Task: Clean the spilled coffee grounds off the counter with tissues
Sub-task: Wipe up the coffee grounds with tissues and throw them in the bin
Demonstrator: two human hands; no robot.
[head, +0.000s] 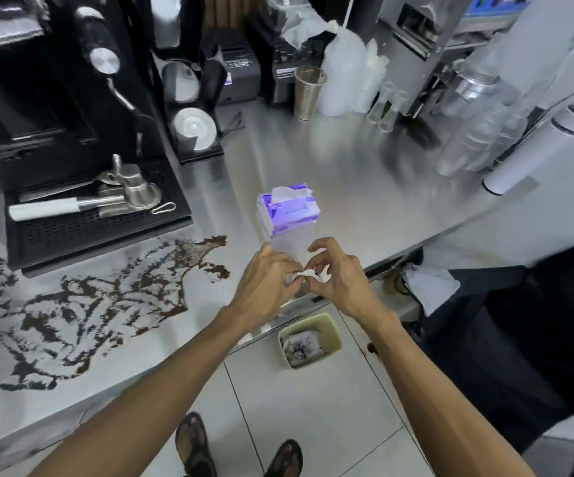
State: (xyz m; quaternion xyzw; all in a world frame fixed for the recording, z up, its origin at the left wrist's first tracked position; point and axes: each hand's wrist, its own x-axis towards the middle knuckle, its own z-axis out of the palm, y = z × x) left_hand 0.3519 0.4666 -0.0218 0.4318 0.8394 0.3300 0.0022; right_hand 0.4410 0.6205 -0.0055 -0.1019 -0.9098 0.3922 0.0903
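Dark coffee grounds (82, 304) lie smeared in streaks over the left part of the steel counter (347, 187). A purple tissue pack (289, 210) with a tissue sticking out stands in the middle of the counter. Just in front of it, over the counter's front edge, my left hand (265, 284) and my right hand (339, 273) meet and both pinch a small white tissue (308, 274) between their fingertips. Most of the tissue is hidden by my fingers.
A black espresso machine with a drip tray (100, 215) holding a portafilter stands at the left. A metal cup (308, 92), plastic cup stacks (478, 139) and a white tube line the back and right. A pale green bin (313, 339) with used tissues sits on the floor below.
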